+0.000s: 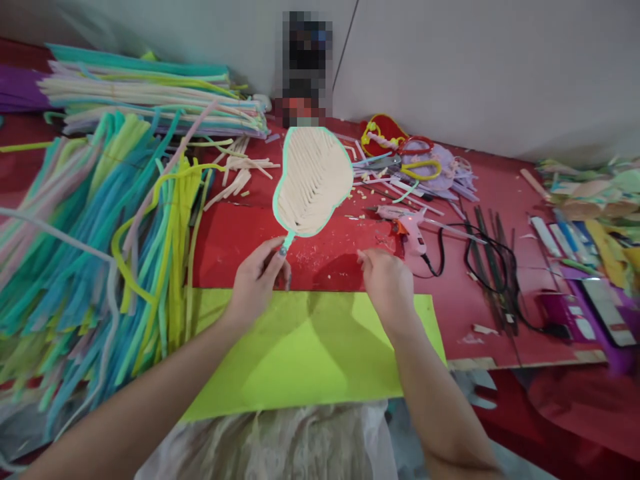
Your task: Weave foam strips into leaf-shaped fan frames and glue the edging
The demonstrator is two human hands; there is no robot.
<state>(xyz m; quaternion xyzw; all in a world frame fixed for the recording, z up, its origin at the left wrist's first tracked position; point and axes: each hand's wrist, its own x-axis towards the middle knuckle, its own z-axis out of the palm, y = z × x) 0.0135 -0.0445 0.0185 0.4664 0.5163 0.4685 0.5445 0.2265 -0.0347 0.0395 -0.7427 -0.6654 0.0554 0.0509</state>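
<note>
My left hand [263,270] pinches the short mint-green stem of a fan-shaped pipe-cleaner piece [317,177]. The piece is cream, with slanting rows that meet along a middle line and a mint-green edge. It is held upright above the red table. My right hand [385,283] is apart from it, to the right, over the far edge of a lime-green sheet [300,360]. Its thumb and fingertips are pressed together, and whatever may be between them is too small to make out. A pink hot glue gun [411,233] lies just beyond my right hand.
Bundles of coloured pipe cleaners [95,253] fill the left, with another stack [150,93] behind. Yellow-handled scissors [420,169] lie among offcuts at the back. A black cord [467,267], dark sticks [495,267] and a phone [607,310] are on the right.
</note>
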